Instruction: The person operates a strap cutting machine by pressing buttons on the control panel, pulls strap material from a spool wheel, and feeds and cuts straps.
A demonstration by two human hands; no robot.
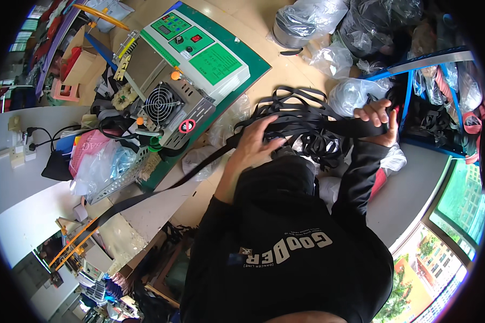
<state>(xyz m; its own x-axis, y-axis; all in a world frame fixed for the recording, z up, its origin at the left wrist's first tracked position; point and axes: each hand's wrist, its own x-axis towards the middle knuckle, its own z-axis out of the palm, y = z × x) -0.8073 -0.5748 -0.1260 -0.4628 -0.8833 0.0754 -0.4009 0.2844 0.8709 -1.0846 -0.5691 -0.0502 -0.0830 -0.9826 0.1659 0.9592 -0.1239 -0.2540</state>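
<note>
A long black webbing strap [194,175] runs from the lower left up to my left hand [251,144]. My left fingers and thumb curve loosely round the strap, with a gap between their tips. Between my hands stretches a looped bundle of black webbing [307,126], with several loops spread beyond and below it. Its right end lies in my right hand [380,124], whose fingers bend over the webbing against the palm. Part of the grip on each side is hidden by the fingers and the webbing.
A white and green control-box machine [199,48] with a fan [160,103] stands on a green tabletop [256,70] at the left. Plastic-wrapped rolls [302,27] sit at the far side. A blue metal rack [408,94] and a window [461,199] are on the right.
</note>
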